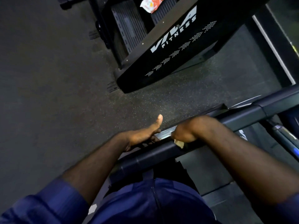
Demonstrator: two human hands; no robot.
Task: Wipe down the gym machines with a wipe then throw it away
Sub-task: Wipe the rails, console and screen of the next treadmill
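Head view: we see the right hand (187, 131) with its grip curled over the black padded handrail (153, 153) of a gym machine, pressing a crumpled tan wipe (178, 143) against the rail so that only a corner shows beneath the palm. Just beside it, we see the left hand (142, 136) with its grip spread, thumb lifted free and fingers lying along the rail's far edge by a silver plate (165, 134). Beyond, on the speckled rubber floor (48, 78), stands a second machine lettered "VIVA FITNESS" (169, 46), carrying an orange-and-white packet (152, 4).
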